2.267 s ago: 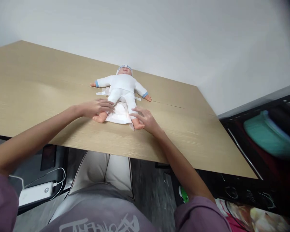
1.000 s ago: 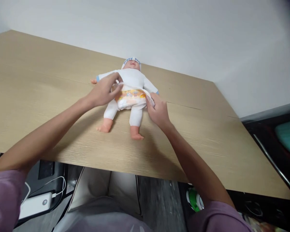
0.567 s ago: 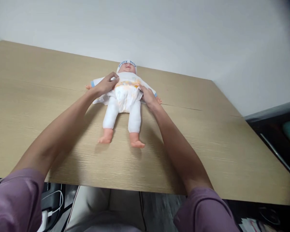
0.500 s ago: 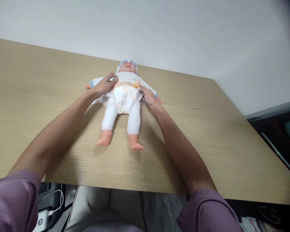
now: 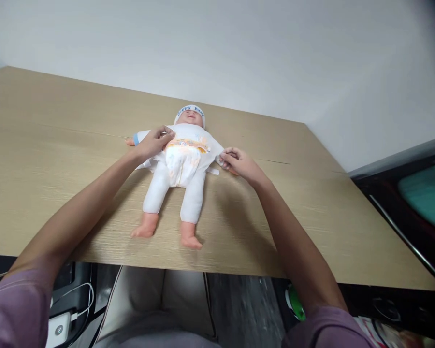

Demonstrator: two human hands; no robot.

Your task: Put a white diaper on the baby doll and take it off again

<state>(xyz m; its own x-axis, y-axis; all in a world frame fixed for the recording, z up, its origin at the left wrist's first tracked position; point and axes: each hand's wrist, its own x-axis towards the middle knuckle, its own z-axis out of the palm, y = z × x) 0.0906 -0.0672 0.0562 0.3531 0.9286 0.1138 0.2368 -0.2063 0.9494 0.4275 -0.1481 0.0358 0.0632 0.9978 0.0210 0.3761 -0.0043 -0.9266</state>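
Observation:
A baby doll [image 5: 190,130] in white clothes and a lettered cap lies on its back, feet toward me. A white diaper [image 5: 183,166] with an orange patterned waistband covers its hips. My left hand [image 5: 155,144] is closed in a pinch over the doll's side, at the waistband's upper left corner; what lies between its fingertips is hidden. My right hand [image 5: 237,162], beside the doll's other arm, has its fingers pinched on a white side flap, apparently the diaper's, stretched outward. Below that flap a short white strip [image 5: 213,171] sticks out over the tabletop.
The doll lies on a wide wooden table [image 5: 76,111] against a pale wall [image 5: 239,58]. A dark framed object with a greenish panel [image 5: 427,193] borders the right side. Below the front edge are a white charger with a cable [image 5: 59,330] and a green item [image 5: 295,302].
My right hand has moved outward from the diaper's side, drawing a white flap with it. The left hand stays at the opposite side. The view has shifted, and the doll appears lower.

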